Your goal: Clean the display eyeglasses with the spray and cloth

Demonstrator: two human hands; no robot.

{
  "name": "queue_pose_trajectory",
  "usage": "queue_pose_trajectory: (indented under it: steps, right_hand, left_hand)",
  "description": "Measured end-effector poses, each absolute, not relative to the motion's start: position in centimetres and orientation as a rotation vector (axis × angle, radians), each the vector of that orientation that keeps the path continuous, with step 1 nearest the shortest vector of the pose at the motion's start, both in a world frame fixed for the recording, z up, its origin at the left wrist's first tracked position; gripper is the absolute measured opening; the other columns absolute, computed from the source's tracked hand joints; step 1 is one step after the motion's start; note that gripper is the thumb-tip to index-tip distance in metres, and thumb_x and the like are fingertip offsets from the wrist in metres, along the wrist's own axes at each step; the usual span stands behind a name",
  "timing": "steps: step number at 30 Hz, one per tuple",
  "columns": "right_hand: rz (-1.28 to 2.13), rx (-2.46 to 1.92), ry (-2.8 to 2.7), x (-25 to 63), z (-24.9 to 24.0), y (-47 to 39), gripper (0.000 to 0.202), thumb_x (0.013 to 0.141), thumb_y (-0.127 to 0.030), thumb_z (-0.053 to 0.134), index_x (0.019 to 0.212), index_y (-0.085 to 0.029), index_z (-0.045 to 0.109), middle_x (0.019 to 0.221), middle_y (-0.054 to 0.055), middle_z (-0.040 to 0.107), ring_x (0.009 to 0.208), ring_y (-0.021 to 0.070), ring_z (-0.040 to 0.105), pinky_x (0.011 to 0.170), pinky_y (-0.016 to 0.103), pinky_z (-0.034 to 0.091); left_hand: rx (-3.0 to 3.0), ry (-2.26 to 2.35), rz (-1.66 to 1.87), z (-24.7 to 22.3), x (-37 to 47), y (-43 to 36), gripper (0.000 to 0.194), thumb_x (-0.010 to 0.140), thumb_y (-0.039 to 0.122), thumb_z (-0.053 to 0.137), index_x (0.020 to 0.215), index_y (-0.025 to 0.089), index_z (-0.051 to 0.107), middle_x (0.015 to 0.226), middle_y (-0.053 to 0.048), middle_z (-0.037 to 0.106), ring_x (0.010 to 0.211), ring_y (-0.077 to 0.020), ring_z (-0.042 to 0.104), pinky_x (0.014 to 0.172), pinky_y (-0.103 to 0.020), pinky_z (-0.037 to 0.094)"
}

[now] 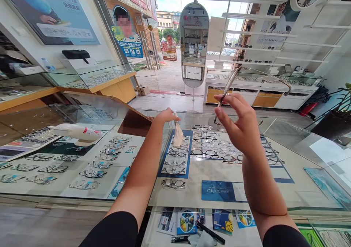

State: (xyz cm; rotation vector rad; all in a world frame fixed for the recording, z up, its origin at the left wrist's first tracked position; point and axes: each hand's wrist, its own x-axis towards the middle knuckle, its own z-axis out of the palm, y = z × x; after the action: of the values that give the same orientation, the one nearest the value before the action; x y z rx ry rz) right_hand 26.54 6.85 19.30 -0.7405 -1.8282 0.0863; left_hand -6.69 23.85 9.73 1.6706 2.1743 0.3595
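My right hand (238, 121) is raised above the glass counter, thumb and fingers pinching a pair of eyeglasses (232, 79) at the frame. The thin temples of these glasses stretch up and to the right. Farther left, my left hand (166, 116) is closed, with a pale cloth (178, 134) hanging below its fingertips; a reflection in the glass may be part of this pale shape. Beneath both hands, rows of eyeglass frames (205, 139) lie in the display case, some on a blue-edged tray (161, 166).
A white rocket-shaped model (79, 132) stands on the left counter over more frames. An oval mirror (194, 44) stands beyond the counter. Leaflets (187, 220), a black pen (210, 232) and a grey cloth (204, 239) lie at the near edge. A potted plant (338, 108) is at right.
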Motion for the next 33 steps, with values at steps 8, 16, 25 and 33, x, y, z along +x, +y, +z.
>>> queue_pose_trajectory:
  steps: [8,16,25,33]
  right_hand:
    - [0.120,-0.752,-1.831,26.6,19.3,6.8,0.027,0.108,-0.041,0.064,0.128,-0.030,0.078,0.126,0.008,0.078,0.122,0.0305,0.073,0.106,0.052,0.054]
    - [0.139,-0.774,-1.833,26.6,19.3,7.0,0.028,0.108,-0.041,0.063,0.129,-0.027,0.077,0.127,0.009,0.078,0.124,0.0299,0.072,0.108,0.051,0.053]
    - [0.193,-0.779,-1.846,26.6,19.1,7.5,0.025,0.108,-0.039,0.062,0.127,-0.030,0.076,0.127,0.010,0.078,0.123,0.0294,0.072,0.107,0.052,0.056]
    - [0.456,-0.712,-1.882,26.3,18.6,8.5,0.021,0.107,-0.039,0.063,0.121,-0.027,0.074,0.133,0.009,0.080,0.120,0.0256,0.073,0.105,0.048,0.056]
  left_hand:
    - [1.531,2.071,0.495,6.3,-6.3,25.7,0.040,0.064,0.040,0.099,0.081,0.022,0.068,0.094,-0.013,0.081,0.103,-0.0368,0.078,0.080,-0.037,0.054]
    - [1.440,1.930,1.041,7.9,-6.0,25.2,0.027,0.080,0.039,0.079,0.087,0.022,0.059,0.097,-0.012,0.076,0.101,-0.0314,0.073,0.084,-0.038,0.056]
    - [1.463,1.028,1.562,16.8,-1.6,18.5,0.021,0.071,0.031,0.063,0.087,0.020,0.057,0.089,-0.006,0.064,0.085,-0.0184,0.064,0.084,-0.036,0.062]
    - [1.421,0.769,1.369,20.3,2.7,12.2,0.076,0.093,0.095,0.035,0.073,0.023,0.050,0.068,-0.004,0.043,0.071,-0.0203,0.058,0.054,-0.031,0.044]
